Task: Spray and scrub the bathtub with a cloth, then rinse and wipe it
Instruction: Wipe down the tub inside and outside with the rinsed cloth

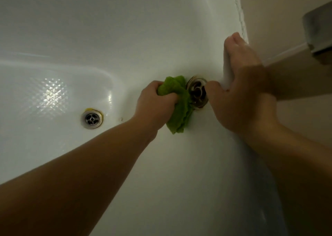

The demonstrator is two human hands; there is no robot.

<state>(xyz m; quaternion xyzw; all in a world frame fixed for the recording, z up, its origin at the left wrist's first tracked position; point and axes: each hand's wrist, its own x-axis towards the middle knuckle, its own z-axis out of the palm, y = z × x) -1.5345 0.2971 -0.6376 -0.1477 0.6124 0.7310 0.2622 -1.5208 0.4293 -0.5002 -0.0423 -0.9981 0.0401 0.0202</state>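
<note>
There is only one view, from a camera on the person's head. It looks forward and down into the white bathtub [125, 29], quite near its end wall. The wide lens bends the tub's edges. Both forearms enter from the bottom of the frame.

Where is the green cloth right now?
Head view, centre: the green cloth is bunched in the left hand, pressed against the tub wall beside the overflow fitting, up and right of the floor drain.

Both forearms are bare, with no sleeves visible up to the near edge. The left hand [154, 99] and right hand [240, 92] wear no gloves, rings or watch.
</note>
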